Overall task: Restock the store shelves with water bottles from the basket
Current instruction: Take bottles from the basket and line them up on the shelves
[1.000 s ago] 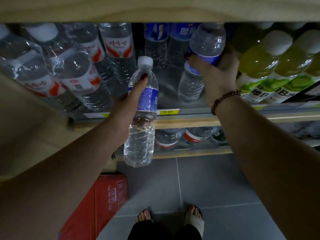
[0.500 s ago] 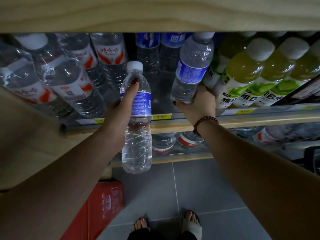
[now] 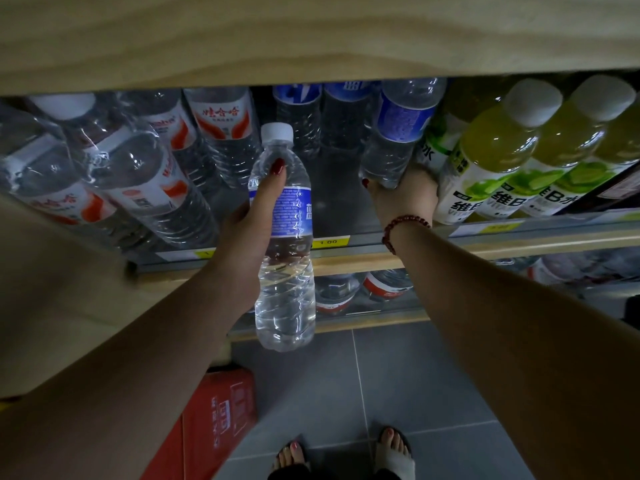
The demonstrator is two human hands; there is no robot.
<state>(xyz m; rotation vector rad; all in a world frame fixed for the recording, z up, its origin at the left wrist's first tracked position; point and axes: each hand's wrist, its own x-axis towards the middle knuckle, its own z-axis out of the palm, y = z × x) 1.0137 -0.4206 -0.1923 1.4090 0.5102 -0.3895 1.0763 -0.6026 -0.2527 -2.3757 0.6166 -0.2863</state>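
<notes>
My left hand (image 3: 251,233) grips a clear water bottle with a blue label and white cap (image 3: 284,237), held upright in front of the shelf edge (image 3: 349,263). My right hand (image 3: 403,195), with a bead bracelet on the wrist, cups the bottom of a second blue-label water bottle (image 3: 398,133), which leans back on the shelf beside the green drinks. Two more blue-label bottles (image 3: 301,112) stand behind it at the back. A bare strip of shelf lies between my two hands.
Red-and-white label water bottles (image 3: 138,168) fill the shelf's left. Yellow-green drink bottles (image 3: 502,157) crowd the right. A wooden board (image 3: 311,36) overhangs the shelf. A lower shelf holds more bottles (image 3: 381,289). A red basket (image 3: 211,424) sits on the grey tiled floor by my feet.
My right hand slid from the bottle's middle down to its base, pushing the bottle deeper onto the shelf. My left hand kept its bottle in about the same place.
</notes>
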